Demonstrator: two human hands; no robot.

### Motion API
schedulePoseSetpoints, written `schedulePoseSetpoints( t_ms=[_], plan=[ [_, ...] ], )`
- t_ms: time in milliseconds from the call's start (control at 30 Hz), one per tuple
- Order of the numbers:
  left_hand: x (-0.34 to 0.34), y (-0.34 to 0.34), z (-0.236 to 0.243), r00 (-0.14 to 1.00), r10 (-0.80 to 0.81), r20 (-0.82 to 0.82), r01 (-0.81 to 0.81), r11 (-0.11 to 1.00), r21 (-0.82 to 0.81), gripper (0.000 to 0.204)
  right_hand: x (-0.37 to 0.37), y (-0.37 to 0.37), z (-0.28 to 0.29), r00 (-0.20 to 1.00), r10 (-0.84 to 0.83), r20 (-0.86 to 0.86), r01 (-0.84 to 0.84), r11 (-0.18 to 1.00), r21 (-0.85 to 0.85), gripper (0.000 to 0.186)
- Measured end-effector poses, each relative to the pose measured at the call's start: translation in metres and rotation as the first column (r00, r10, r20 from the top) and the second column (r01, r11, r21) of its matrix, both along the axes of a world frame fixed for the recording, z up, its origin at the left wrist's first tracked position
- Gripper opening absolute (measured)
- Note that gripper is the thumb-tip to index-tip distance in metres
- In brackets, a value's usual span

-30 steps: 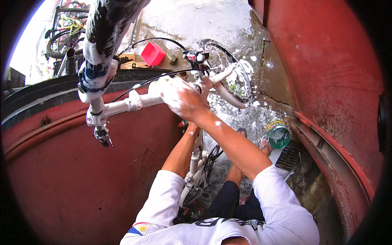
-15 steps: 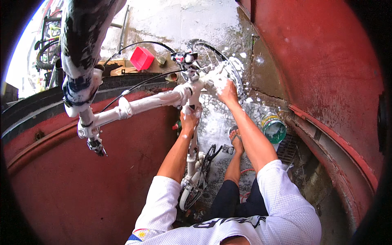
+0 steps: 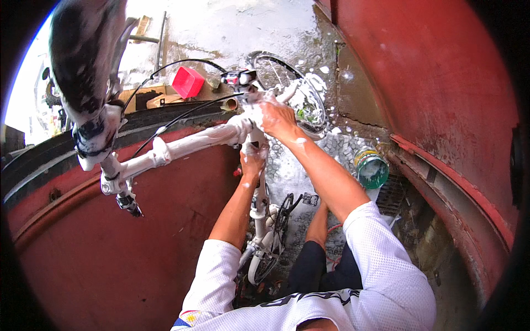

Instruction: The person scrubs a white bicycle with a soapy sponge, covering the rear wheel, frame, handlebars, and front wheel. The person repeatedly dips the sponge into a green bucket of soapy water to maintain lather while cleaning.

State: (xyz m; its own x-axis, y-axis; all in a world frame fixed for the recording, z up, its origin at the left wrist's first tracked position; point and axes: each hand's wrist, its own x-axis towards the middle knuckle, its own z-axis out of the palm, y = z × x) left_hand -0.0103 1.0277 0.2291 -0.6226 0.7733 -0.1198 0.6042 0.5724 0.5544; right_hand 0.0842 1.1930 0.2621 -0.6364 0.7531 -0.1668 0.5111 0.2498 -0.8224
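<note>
A white bicycle (image 3: 190, 140), streaked with soap foam, stands in front of me. My left hand (image 3: 253, 160) is wrapped round its upright frame tube, just below the foamy joint. Over the front of that joint lies my right hand (image 3: 276, 118), its fingers bent in the foam. Whether they hold a sponge or cloth is hidden. Just above sits a small red-and-white light (image 3: 240, 79) beside black cables. The foam-spotted front wheel (image 3: 317, 105) is beyond my right hand. A large black, foam-streaked part (image 3: 83, 66) rises at upper left. Below are the crank and pedal (image 3: 310, 199).
A green bucket (image 3: 372, 172) with suds stands to my right, by a drain grate (image 3: 391, 194). Red walls rise on the right (image 3: 436, 71) and left (image 3: 110, 248). Past the left one lies a pink-red basin (image 3: 187, 81). The patterned floor is wet and sudsy.
My right hand has moved left from the foam near the front wheel onto the frame joint. The bicycle's upper part has shifted slightly left. My left hand keeps its hold.
</note>
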Motion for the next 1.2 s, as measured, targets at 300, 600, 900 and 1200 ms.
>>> schedulePoseSetpoints(
  t_ms=[300, 600, 900, 1200],
  plan=[
    [-0.013, -0.015, -0.039, 0.989, -0.020, -0.146, 0.038, 0.992, 0.117, 0.035, 0.111, -0.037, -0.062, 0.944, -0.319, 0.084, 0.329, 0.920, -0.211, 0.031],
    [-0.027, -0.010, -0.030, 0.988, -0.130, 0.085, 0.118, 0.985, 0.127, 0.019, 0.416, -0.149, -0.243, 0.649, -0.323, 0.689, 0.491, 0.869, -0.055, 0.034],
    [0.017, 0.017, -0.001, 0.989, -0.031, 0.146, 0.023, 0.998, 0.058, 0.018, 0.383, -0.168, -0.398, 0.500, 0.205, 0.841, 0.215, 0.912, -0.350, 0.034],
    [0.010, 0.021, -0.027, 0.993, -0.116, 0.027, 0.112, 0.988, 0.108, 0.027, 0.465, -0.178, -0.528, 0.524, 0.026, 0.851, 0.208, 0.965, -0.157, 0.036]
  ],
)
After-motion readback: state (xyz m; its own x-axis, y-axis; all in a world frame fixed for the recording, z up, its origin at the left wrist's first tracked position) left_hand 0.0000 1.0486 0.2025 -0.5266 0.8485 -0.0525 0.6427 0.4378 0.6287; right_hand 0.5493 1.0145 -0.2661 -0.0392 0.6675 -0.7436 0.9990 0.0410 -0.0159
